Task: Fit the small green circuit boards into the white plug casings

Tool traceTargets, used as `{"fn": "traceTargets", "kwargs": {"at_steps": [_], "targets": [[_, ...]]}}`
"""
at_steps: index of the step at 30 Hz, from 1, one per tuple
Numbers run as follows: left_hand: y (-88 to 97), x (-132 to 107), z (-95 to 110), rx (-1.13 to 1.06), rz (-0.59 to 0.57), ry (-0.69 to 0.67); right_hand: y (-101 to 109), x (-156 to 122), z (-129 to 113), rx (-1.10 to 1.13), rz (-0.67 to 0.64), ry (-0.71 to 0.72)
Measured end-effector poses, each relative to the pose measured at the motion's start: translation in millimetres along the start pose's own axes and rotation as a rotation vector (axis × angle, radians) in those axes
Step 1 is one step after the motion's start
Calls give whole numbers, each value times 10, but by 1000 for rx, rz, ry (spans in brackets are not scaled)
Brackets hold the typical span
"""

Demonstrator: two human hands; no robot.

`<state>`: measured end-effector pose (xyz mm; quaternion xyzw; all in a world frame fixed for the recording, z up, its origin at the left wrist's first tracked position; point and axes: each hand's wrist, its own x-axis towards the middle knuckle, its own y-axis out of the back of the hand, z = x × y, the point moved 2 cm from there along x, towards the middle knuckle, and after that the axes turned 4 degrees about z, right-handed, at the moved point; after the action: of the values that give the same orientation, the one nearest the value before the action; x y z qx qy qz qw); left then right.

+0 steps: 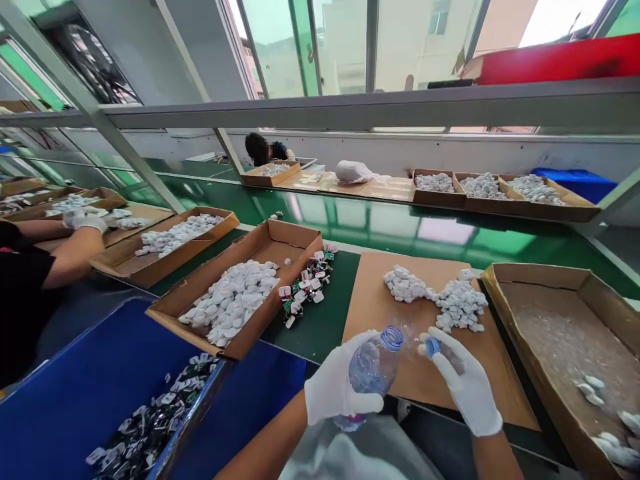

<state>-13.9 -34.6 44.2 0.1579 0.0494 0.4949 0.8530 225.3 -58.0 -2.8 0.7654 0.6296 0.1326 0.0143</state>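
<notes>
The gloved left hand (pixel 341 385) closed around a clear plastic bottle (pixel 374 369), while the gloved right hand (pixel 463 381) pinched a blue cap (pixel 433 347), both just above the near edge of a cardboard sheet (pixel 493 380).

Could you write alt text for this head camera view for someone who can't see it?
The person's gloved left hand holds a clear plastic water bottle while the gloved right hand holds its blue cap, above a cardboard sheet with heaps of small white parts. Cardboard trays of similar parts line green workbenches nearby.
</notes>
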Motion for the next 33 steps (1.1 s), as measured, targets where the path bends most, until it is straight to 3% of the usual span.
{"fn": "traceTargets", "kwargs": {"at_steps": [6, 12, 15, 18, 23, 25, 30, 33], "targets": [[-11, -169, -85, -13, -164, 2, -214, -6, -555, -290, -209, 370], [120, -189, -98, 366, -118, 11, -365, 57, -622, -571, -278, 581], [128, -197, -120, 593, -86, 32, -440, 56, -536, -690, -217, 521], [139, -198, -126, 685, -93, 38, -471, 47, -468, -742, -200, 430], [211, -207, -127, 582, -89, 30, -441, 37, -489, -482, -388, 484], [203, -208, -133, 586, -74, 31, -459, 31, -470, -462, -407, 449], [136, -200, -152, 657, -8, 76, -573, -12, -326, -543, -215, 266], [155, -184, -140, 589, -85, 78, -603, -34, -326, -545, -126, 407]]}}
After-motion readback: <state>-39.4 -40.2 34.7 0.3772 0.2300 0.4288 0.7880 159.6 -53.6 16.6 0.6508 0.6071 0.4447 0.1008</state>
